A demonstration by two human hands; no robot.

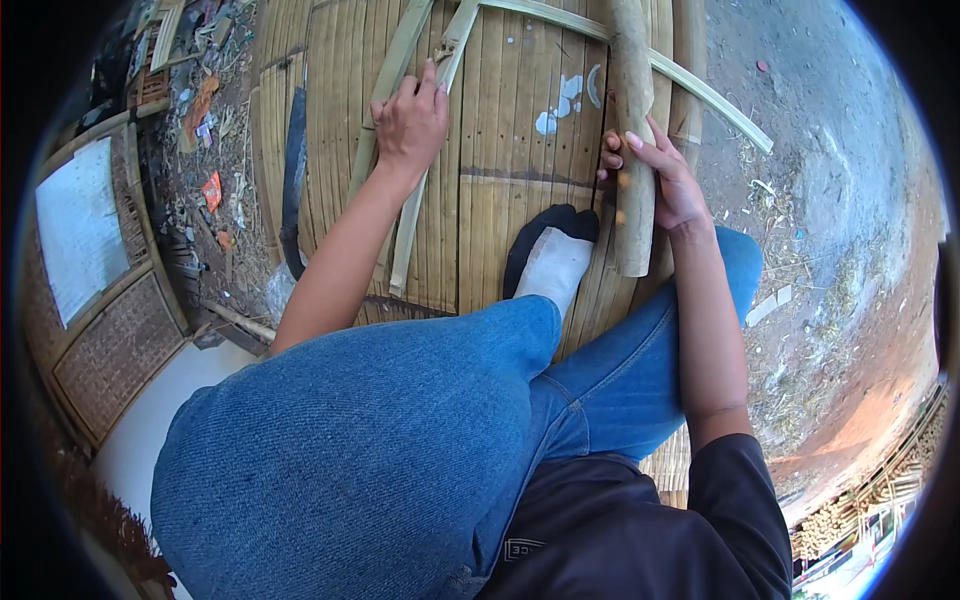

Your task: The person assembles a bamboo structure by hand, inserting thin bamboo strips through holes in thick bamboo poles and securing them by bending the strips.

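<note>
My right hand (668, 180) is wrapped round a thick pale wooden pole (632, 215), its thumb on top and fingertips showing at the left side. That pole runs away from me past the far edge of the view. Farther left, my left hand (410, 125) lies palm down over two long split bamboo strips, its fingers apart and the index finger stretched forward. The outer bamboo strip (398, 45) passes by its fingertips. The inner strip (412, 225) runs beneath the hand and has a frayed brown spot just ahead of the index finger. Both strips rest on a bamboo slat platform (490, 235).
Another bamboo strip (715, 95) crosses under the pole and sticks out past the platform's right side. My foot in a black and white sock (555, 262) stands on the slats. Litter (212, 190) covers the ground at left. A framed woven panel (120, 340) leans there.
</note>
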